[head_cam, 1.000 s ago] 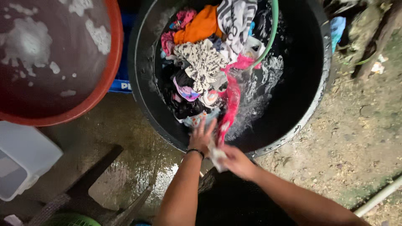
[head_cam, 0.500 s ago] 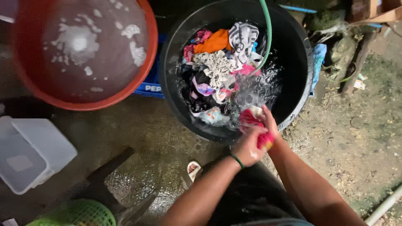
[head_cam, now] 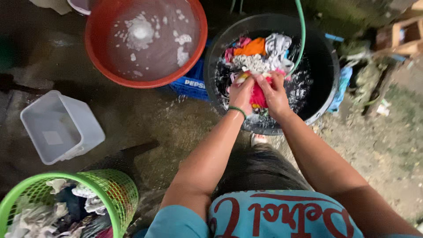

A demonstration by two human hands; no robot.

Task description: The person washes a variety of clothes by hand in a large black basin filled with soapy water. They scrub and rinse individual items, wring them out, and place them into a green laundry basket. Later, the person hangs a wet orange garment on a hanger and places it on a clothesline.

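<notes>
Both my hands grip a wet pink garment [head_cam: 258, 94] over a large black tub [head_cam: 324, 57]. My left hand [head_cam: 242, 92], with a green band at the wrist, holds its left side. My right hand [head_cam: 275, 94] clasps the right side, fingers closed. The tub holds water and several soaked clothes: an orange piece [head_cam: 252, 47], a white patterned one [head_cam: 277, 46] and a cream one [head_cam: 246, 63]. A green hose [head_cam: 302, 31] hangs into the tub.
A red basin [head_cam: 99, 61] of soapy water stands at the upper left, a blue crate [head_cam: 190, 83] between it and the tub. A clear plastic container [head_cam: 59, 128] sits at left. A green basket [head_cam: 110, 189] with clothes is at the bottom left. Wet ground lies all around.
The camera view has shifted, bringing the green basket into sight. Both hands have closed together on the pink garment, which earlier hung stretched from the tub.
</notes>
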